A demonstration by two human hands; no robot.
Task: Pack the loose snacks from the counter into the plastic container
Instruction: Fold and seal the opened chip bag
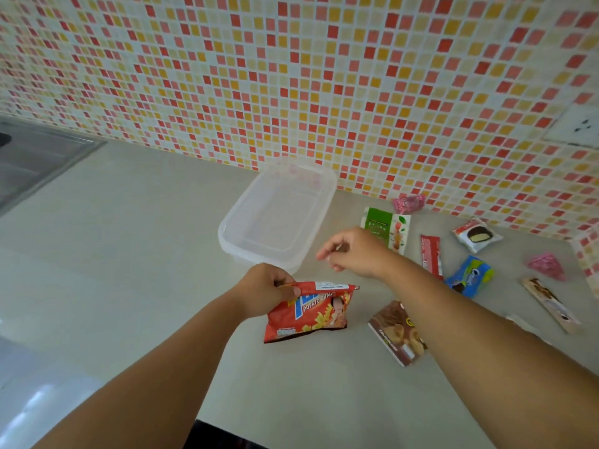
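Observation:
A clear plastic container (227, 228) stands open on the counter against the tiled wall, with nothing visible inside. My left hand (262, 290) pinches the top edge of a red potato snack bag (308, 315), held just in front of the container. My right hand (353, 252) hovers to the right of the container with loosely curled fingers and holds nothing. Loose snacks lie to the right: a green packet (385, 230), a red bar (431, 256), a blue cookie pack (470, 275), a brown biscuit pack (393, 332).
Further right lie two pink wrapped sweets (408, 203) (546, 265), a white chocolate-pie packet (476, 234) and a long beige bar (551, 304). A steel sink (35, 160) is at the far left. A wall socket (577, 126) sits at the right.

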